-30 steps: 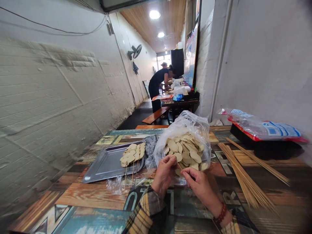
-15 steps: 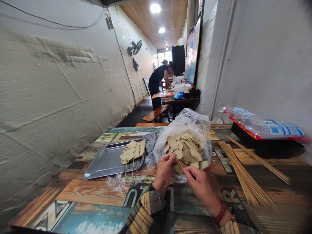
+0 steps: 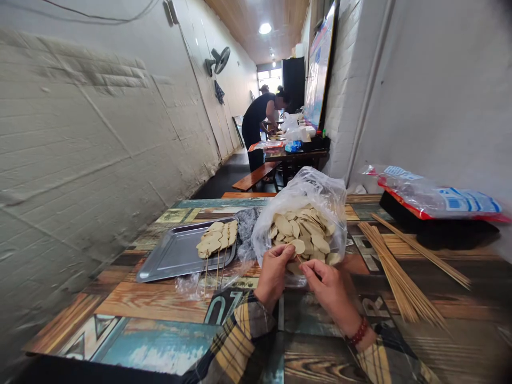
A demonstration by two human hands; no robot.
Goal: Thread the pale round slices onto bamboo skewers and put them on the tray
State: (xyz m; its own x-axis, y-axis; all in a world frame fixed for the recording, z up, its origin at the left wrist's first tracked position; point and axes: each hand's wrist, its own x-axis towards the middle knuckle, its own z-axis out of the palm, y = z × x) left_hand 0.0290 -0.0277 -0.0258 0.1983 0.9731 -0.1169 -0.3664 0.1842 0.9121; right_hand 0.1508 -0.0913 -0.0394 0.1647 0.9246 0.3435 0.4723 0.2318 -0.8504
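- Pinching near the centre of the frame, our left hand [image 3: 273, 273] has thumb and fingers together on a slice [image 3: 298, 246]; our right hand [image 3: 328, 280], slightly right and lower, is clamped on a skewer [image 3: 298, 258].
- We judge the slice light, soft and bendy, perhaps a bit slippery, and apt to tear near its rim; we would grip it flat by the edge, lightly.
- The skewer should be light and stiff, yet thin enough to snap; we would hold it close to the slice. Whether it pierces the slice, we cannot tell.
- Our slice looks pale cream, thin, flat and oval; the skewer is a narrow stick, mostly hidden.
- Beyond, other slices [image 3: 308, 229] heap in a clear bag [image 3: 316, 184].
- Left of centre, a grey tray [image 3: 160, 258] bears loaded skewers [image 3: 218, 237]; at right, spare skewers [image 3: 400, 277] lie on our tabletop [image 3: 152, 304].
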